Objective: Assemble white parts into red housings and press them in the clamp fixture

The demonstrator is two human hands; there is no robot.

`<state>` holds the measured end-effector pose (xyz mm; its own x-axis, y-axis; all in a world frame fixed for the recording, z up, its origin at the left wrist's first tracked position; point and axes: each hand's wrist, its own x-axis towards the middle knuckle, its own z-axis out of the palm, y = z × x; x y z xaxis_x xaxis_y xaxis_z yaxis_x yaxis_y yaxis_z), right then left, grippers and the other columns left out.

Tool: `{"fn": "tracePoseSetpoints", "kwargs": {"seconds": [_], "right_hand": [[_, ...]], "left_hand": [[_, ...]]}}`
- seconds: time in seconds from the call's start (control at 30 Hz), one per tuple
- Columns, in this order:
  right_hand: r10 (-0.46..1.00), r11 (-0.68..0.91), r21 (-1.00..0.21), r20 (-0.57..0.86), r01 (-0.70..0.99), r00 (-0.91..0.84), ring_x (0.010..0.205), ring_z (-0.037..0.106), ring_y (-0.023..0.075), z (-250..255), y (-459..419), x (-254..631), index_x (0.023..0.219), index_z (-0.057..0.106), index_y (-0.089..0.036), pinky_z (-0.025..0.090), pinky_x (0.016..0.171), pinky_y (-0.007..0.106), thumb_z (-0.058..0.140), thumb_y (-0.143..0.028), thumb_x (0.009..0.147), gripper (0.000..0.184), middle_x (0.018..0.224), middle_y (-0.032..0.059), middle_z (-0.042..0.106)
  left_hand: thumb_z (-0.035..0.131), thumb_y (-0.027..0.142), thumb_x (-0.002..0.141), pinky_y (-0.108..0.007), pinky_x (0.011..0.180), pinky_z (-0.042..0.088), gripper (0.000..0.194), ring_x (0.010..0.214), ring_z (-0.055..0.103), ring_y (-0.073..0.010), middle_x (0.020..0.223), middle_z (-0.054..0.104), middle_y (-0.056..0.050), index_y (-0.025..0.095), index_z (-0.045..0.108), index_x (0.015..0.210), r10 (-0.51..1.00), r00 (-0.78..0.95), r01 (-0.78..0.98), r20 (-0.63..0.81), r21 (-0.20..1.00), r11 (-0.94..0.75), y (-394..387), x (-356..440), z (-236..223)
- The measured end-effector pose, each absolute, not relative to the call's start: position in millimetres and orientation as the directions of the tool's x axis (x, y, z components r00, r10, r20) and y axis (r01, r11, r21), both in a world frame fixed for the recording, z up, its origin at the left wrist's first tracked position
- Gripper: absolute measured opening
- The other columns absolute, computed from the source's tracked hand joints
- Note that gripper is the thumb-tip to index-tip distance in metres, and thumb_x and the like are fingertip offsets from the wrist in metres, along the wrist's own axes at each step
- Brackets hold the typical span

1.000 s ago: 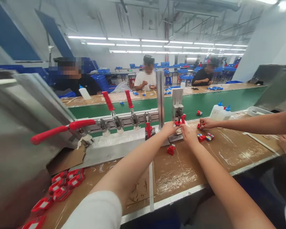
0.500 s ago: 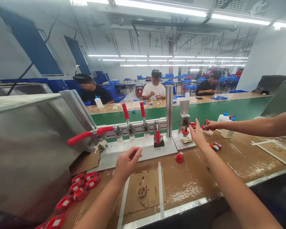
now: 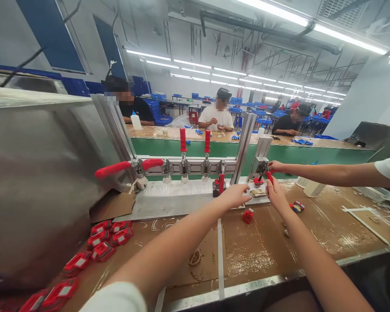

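Observation:
My right hand (image 3: 277,197) is closed round the red handle (image 3: 269,177) of a toggle clamp on the small fixture at the right. Under that clamp's tip sits a small red part (image 3: 258,182). My left hand (image 3: 234,196) reaches in just left of this fixture, fingers stretched forward and loosely parted, with nothing visible in them. Just below its fingertips, a red block (image 3: 247,216) lies on the bench. Left of my hands, a row of red-handled toggle clamps is fixed to a metal rail (image 3: 195,167); the rightmost one is down over a red part in a black base (image 3: 219,189).
A co-worker's hand (image 3: 275,166) is right beside the clamp I hold. Several red parts (image 3: 100,250) are heaped at the bench's left. White glue bottles (image 3: 313,187) and a multicoloured piece (image 3: 297,206) lie to the right. A metal housing (image 3: 42,173) walls off the left side.
My left hand has moved right, towards the small fixture. My right hand has taken hold of the clamp handle. The co-worker's hand has moved left to the clamp. The view has tilted.

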<state>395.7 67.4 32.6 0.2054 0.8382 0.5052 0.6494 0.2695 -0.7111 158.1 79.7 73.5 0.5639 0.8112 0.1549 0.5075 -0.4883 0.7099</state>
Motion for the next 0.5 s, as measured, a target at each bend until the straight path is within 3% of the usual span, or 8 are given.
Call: {"fn": "tracePoseSetpoints", "kwargs": {"seconds": [0.13, 0.2, 0.33, 0.5], "right_hand": [[0.851, 0.257, -0.721, 0.485, 0.643, 0.203, 0.076, 0.063, 0.0271, 32.4, 66.9, 392.8, 0.130, 0.057, -0.018, 0.050, 0.069, 0.038, 0.035, -0.058, 0.100, 0.054, 0.090, 0.0099, 0.067], [0.862, 0.255, -0.731, 0.468, 0.633, 0.193, 0.078, 0.064, 0.0277, 34.0, 65.7, 392.4, 0.133, 0.056, -0.017, 0.050, 0.070, 0.038, 0.036, -0.056, 0.100, 0.054, 0.091, 0.0106, 0.068], [0.892, 0.247, -0.757, 0.422, 0.605, 0.164, 0.076, 0.063, 0.0265, 43.6, 62.0, 395.8, 0.134, 0.056, -0.018, 0.049, 0.070, 0.037, 0.040, -0.052, 0.098, 0.052, 0.088, 0.0082, 0.068], [0.915, 0.223, -0.786, 0.372, 0.576, 0.154, 0.066, 0.058, 0.0234, 71.3, 63.6, 404.7, 0.105, 0.067, -0.020, 0.044, 0.063, 0.033, 0.046, -0.049, 0.092, 0.038, 0.071, 0.0039, 0.064]], "left_hand": [[0.085, 0.022, 0.072, -0.029, 0.077, 0.052, 0.056, 0.085, 0.072, -0.0236, 0.113, 0.074, -0.012, 0.019, 0.066, 0.125, 0.889, 0.446, 0.554, 0.106, 0.747, -0.367, 136.3, 236.1, 49.5], [0.086, 0.024, 0.073, -0.030, 0.081, 0.052, 0.054, 0.091, 0.072, -0.0241, 0.111, 0.074, -0.012, 0.018, 0.067, 0.123, 0.899, 0.420, 0.543, 0.127, 0.758, -0.361, 153.0, 253.4, 37.1], [0.085, 0.029, 0.076, -0.030, 0.082, 0.053, 0.046, 0.084, 0.071, -0.0202, 0.099, 0.076, -0.008, 0.017, 0.069, 0.118, 0.913, 0.381, 0.506, 0.147, 0.793, -0.339, 169.9, 265.2, 20.1], [0.087, 0.031, 0.076, -0.028, 0.078, 0.054, 0.047, 0.079, 0.069, -0.0172, 0.094, 0.076, -0.008, 0.015, 0.070, 0.117, 0.918, 0.369, 0.460, 0.147, 0.829, -0.318, 179.8, 270.0, 10.6]]}}
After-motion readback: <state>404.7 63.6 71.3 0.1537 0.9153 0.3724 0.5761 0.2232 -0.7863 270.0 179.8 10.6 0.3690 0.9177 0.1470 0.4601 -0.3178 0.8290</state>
